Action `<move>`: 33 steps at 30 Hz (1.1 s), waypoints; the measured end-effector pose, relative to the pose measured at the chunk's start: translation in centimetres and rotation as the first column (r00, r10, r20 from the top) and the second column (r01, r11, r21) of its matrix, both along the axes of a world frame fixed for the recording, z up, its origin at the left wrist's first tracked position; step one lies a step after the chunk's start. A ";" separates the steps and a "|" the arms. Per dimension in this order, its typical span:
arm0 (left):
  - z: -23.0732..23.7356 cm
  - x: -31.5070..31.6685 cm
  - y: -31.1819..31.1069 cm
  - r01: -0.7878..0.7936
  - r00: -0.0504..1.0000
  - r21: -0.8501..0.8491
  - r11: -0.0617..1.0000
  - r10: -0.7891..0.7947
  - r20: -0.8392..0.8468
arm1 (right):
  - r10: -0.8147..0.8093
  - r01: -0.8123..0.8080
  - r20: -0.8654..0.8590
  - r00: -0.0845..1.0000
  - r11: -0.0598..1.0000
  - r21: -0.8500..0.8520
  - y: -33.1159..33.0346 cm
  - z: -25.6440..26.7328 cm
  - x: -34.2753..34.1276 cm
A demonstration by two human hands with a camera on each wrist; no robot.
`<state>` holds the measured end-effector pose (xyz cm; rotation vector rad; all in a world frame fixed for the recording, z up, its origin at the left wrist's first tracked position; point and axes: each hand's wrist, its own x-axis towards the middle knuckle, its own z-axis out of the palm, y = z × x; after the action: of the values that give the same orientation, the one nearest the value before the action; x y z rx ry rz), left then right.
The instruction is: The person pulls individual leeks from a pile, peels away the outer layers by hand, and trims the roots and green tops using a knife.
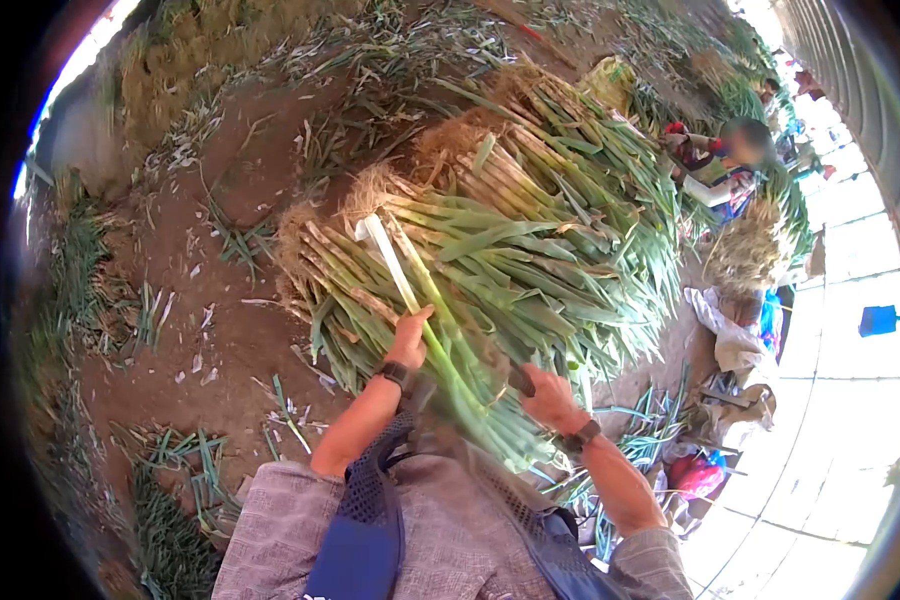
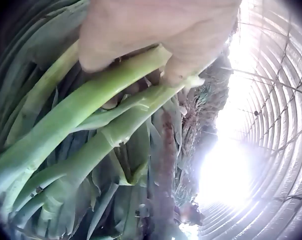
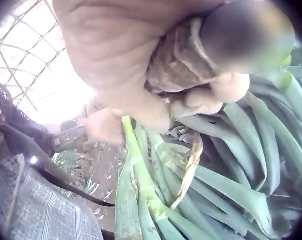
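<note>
My left hand [image 1: 408, 342] grips long green onions [image 1: 395, 270] by their stems, one with a bare white lower end. Their green leaves [image 2: 66, 132] fan down toward my body. To the right, my right hand [image 1: 552, 398] holds a tool by its dark, wrapped handle [image 3: 178, 57]; its far part is blurred in the head view. Both hands are over the near edge of a large heap of green onions [image 1: 560, 235], whose brown roots point up and left. In the right wrist view, the held leaves [image 3: 141, 185] hang just below that hand.
Bare soil [image 1: 210, 310] strewn with leaf scraps lies to the left. Another person [image 1: 720, 170] sits beyond the heap at the right. Cloth and bags [image 1: 695, 475] lie at the lower right, by the bright greenhouse wall [image 1: 840, 400].
</note>
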<state>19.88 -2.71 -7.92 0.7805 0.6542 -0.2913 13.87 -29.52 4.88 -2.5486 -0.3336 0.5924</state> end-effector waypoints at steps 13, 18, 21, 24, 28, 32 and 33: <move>0.4 0.7 -0.3 0.017 0.982 0.108 0.994 0.003 -0.187 | 0.009 -0.008 -0.131 0.991 1.000 0.003 0.9 -0.9 3.3; -3.0 1.3 -0.5 0.079 0.961 0.282 0.956 0.003 -0.278 | 0.076 -0.077 -0.141 0.987 0.997 -0.005 0.7 -2.8 4.0; -2.7 2.1 -1.1 0.112 0.919 0.448 0.887 0.079 -0.386 | 0.102 -0.108 -0.161 0.982 0.994 -0.031 0.2 -2.7 4.0; -1.9 2.4 -1.3 0.124 0.940 0.568 0.814 0.087 -0.330 | 0.085 -0.101 -0.205 0.975 0.993 -0.065 -0.5 -2.9 3.4; -2.4 4.5 -1.0 0.074 0.961 0.690 0.720 0.134 -0.242 | 0.033 -0.025 -0.138 0.990 0.998 0.053 -1.0 -3.2 2.4; -2.4 6.3 -0.2 0.205 0.940 0.675 0.709 0.051 -0.339 | 0.011 -0.013 -0.217 0.976 1.000 -0.010 -1.2 -3.7 2.0; -1.9 6.3 0.4 0.138 0.946 0.556 0.820 0.058 -0.320 | 0.001 0.002 -0.224 0.975 1.000 0.014 -1.3 -3.7 1.8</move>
<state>26.22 -2.29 -9.83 1.3482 1.0650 -0.2647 15.70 -30.81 1.16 -2.4368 -0.2563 0.8650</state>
